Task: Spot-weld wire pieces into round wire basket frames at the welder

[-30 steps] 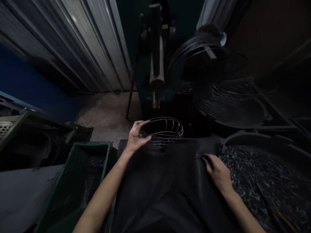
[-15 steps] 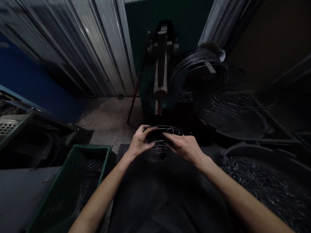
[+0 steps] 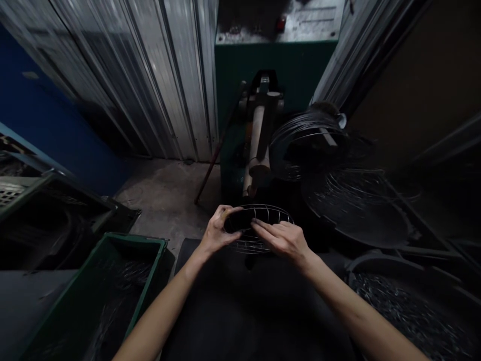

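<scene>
Between my two hands is a round wire basket (image 3: 267, 206) with thin hoops and short crosswise wires, held just above my dark lap. My left hand (image 3: 218, 228) grips its left side, the thumb below and the fingers along the upper hoop. On the right side, my right hand (image 3: 283, 236) holds the wires with its fingers pointing inward; part of the basket is hidden behind it. Directly beyond the basket, the thick metal arms (image 3: 258, 135) of a green machine (image 3: 240, 57) point toward me.
A green crate (image 3: 152, 276) with loose wire pieces stands at my left. To the right, a dark tub (image 3: 366, 260) holds many small metal pieces. Behind it are a wide dark basin (image 3: 361, 230) and wire coils (image 3: 300, 125). A thin rod (image 3: 212, 163) leans beside the machine.
The view has tilted up, showing the machine's top panel with a red switch. The basket has turned in my hands, so its crosswise wires show more clearly along the far rim.
</scene>
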The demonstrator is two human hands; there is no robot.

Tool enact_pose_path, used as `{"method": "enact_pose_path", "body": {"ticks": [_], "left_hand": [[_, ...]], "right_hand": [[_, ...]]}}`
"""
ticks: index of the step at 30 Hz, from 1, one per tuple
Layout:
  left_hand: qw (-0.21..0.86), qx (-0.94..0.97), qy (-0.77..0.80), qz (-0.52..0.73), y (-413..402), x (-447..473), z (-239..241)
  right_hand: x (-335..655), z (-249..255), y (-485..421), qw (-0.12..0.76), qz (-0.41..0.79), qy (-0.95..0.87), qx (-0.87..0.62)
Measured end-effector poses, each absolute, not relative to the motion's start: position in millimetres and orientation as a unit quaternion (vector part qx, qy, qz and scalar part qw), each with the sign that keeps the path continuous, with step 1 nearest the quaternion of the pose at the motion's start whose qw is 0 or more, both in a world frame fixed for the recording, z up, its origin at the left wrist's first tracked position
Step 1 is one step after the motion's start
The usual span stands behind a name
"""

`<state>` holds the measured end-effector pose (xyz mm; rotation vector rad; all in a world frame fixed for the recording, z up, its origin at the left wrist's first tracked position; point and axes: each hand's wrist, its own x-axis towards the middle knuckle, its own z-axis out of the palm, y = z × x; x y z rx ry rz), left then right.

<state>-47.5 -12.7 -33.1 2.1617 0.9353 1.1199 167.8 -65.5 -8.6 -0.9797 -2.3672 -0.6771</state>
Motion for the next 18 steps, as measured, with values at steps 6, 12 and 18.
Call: {"method": "enact_pose_path", "body": {"ticks": [6, 12, 18], "left_hand": [[0.257, 0.800, 0.332, 0.427, 1.0, -46.8, -43.0], [0.235, 0.805, 0.328, 0.434, 20.0, -46.4, -47.3], [0.221, 0.813, 0.321, 0.433, 33.7, -48.5, -47.4]], "right_hand": [[166.7, -10.4, -57.6, 0.238, -0.270, -0.864, -0.351], [169.0, -17.1, -40.4, 0.235, -0.262, -0.863, -0.363], [165.1, -17.9, -29.0, 0.248, -0.293, -0.853, -0.353]]}}
